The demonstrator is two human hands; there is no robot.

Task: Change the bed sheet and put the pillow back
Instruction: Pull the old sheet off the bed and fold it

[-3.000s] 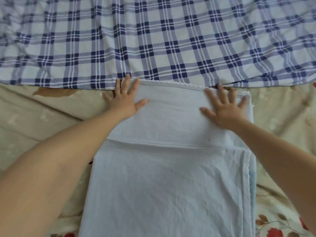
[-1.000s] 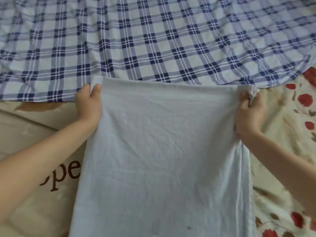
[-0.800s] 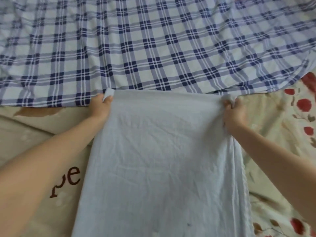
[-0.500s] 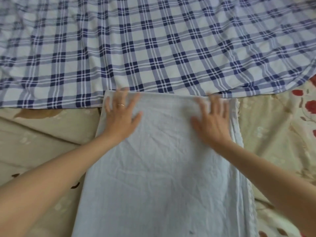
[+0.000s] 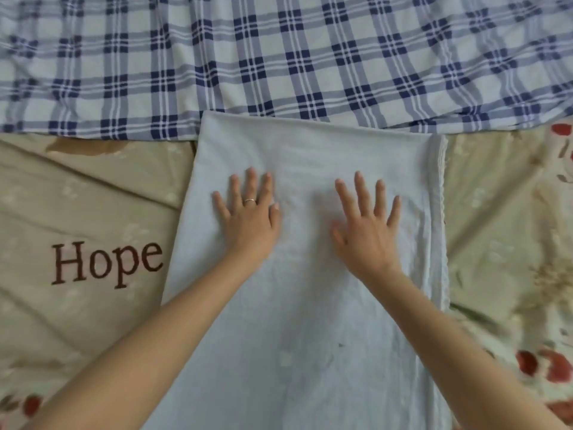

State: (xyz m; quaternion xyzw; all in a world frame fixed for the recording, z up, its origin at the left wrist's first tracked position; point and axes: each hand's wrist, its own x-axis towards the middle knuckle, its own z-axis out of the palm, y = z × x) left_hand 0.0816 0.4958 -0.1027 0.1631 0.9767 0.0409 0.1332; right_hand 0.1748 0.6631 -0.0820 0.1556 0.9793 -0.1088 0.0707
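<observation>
While the left hand [image 5: 249, 223] and right hand [image 5: 367, 232] press flat, fingers spread and grasping nothing, on the folded pale-blue cotton sheet [image 5: 310, 305], it lies on the beige floral bedcover [image 5: 86, 197] below the blue-checked plaid sheet [image 5: 279, 57]; spreading appears unfinished, and no pillow is visible.

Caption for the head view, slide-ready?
Left hand and right hand flat on the pale blue sheet, plaid fabric beyond.

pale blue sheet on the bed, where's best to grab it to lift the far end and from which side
Take the pale blue sheet by its far left corner and far right corner, where its edge meets the plaid sheet. It lies flat as a long folded strip, so pinching the stacked layers from the outer sides, thumbs on top, probably lifts them together.
</observation>
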